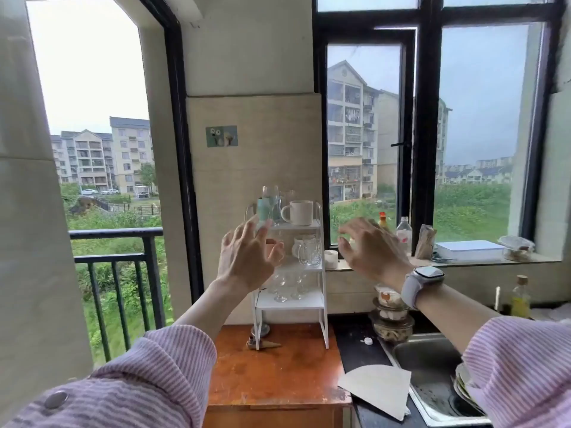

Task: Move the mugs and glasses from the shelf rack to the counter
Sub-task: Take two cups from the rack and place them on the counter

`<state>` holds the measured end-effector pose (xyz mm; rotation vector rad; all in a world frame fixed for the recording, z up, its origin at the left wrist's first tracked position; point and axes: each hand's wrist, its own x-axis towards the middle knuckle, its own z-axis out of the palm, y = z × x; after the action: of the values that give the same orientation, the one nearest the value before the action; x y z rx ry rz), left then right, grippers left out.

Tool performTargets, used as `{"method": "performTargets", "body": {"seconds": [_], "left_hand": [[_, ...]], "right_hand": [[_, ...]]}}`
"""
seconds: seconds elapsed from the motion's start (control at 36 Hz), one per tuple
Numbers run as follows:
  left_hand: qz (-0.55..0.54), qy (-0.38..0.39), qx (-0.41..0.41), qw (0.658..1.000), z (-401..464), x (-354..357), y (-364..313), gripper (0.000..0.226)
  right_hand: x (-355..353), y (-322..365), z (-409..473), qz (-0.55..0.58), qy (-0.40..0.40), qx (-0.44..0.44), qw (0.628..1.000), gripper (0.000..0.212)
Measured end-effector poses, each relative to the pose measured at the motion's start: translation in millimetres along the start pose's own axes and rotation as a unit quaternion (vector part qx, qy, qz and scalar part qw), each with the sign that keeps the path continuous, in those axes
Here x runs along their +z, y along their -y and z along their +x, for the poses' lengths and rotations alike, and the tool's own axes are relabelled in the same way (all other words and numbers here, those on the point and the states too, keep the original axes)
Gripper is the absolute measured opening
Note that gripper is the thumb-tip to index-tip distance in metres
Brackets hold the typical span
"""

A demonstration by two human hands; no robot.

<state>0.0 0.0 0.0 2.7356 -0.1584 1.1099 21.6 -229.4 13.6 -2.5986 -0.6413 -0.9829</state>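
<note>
White shelf rack (321, 299) stands on orange wooden counter (275, 375), at back edge. White mug (300, 212) on rack's top tier; glass mugs (310, 250) middle tier; stemmed glasses (285, 284) bottom tier.

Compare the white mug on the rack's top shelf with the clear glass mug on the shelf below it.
The white mug is opaque; the glass mug is see-through. The white mug stands on the top tier of the shelf rack, the glass mug one tier lower. The white mug looks wider than the glass mug. Both stand upright with handles to the left, and neither hand touches them.
</note>
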Motion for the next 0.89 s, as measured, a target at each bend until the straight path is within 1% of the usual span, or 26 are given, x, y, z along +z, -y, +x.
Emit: {"method": "performTargets", "body": {"seconds": [0.06,0.14,0.22,0.33,0.42,0.53,0.69,0.89], "left_hand": [[-0.012,-0.006,0.002,1.000,-2.8,6.0,7.3,0.048],[-0.018,-0.002,0.002,1.000,-9.3,23.7,23.6,0.036],[-0.022,0.007,-0.008,1.000,-11.7,42.7,40.0,0.035],[-0.029,0.031,-0.017,0.999,-15.0,74.0,55.6,0.032],[-0.031,0.039,-0.017,0.999,-10.9,99.7,66.7,0.030],[-0.033,0.066,-0.026,0.997,3.8,134.5,80.7,0.030],[-0.008,0.085,-0.050,0.995,52.0,187.2,105.8,0.031],[0.004,0.068,-0.075,0.995,152.2,235.4,127.6,0.023]], "right_hand": [[13.1,4.1,1.7,0.023,-0.003,0.006,1.000,0.028],[38.5,10.6,-3.6,0.041,0.023,0.020,0.999,0.024],[65.4,12.1,-8.6,0.058,0.040,0.021,0.997,0.026],[100.4,8.9,-11.7,0.075,0.060,0.044,0.994,0.024],[125.8,3.5,-4.3,0.084,0.074,0.059,0.992,0.024],[162.1,-10.1,15.5,0.083,0.093,0.058,0.990,0.026],[212.8,-40.1,68.3,0.078,0.103,0.034,0.991,0.025],[254.9,-79.0,164.6,0.100,0.090,-0.007,0.991,0.022]]}}
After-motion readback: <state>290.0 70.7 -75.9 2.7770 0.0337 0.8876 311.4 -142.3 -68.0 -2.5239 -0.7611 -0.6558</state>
